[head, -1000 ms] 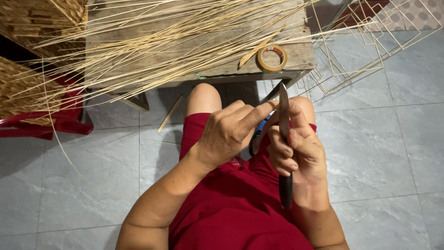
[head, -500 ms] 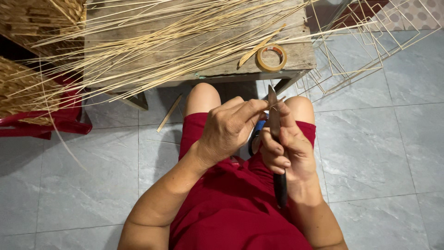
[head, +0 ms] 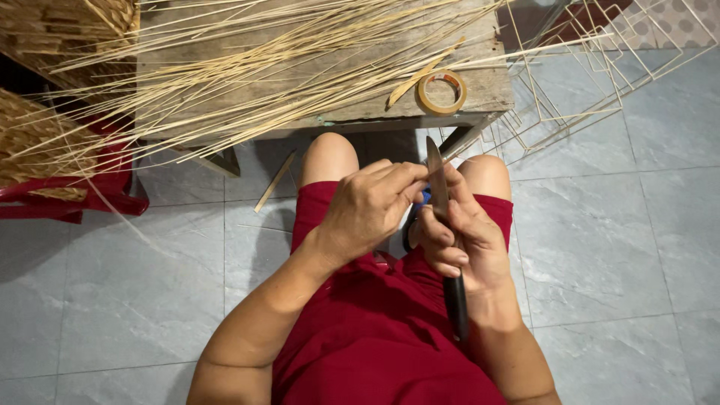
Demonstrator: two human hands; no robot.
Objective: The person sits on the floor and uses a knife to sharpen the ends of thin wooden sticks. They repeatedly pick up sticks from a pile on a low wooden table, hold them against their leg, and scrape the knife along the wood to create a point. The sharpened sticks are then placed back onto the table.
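Right hand (head: 461, 240) gripping black-handled steel knife (head: 444, 240), blade up, over lap. Left hand (head: 371, 206) fingers pinched at the blade. Weathered wooden table (head: 491, 82) ahead carries thin bamboo strips (head: 247, 75), tan tape roll (head: 442, 91).

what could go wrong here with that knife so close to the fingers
1. The left hand pinches right at the blade of the knife held upright by the right hand; a slip could likely cut the fingertips.
2. The work happens over bare knees, so a dropped or skidding blade might hit a leg.
3. Long bamboo strips overhang the bench toward the person; bumping them could jolt the hands.
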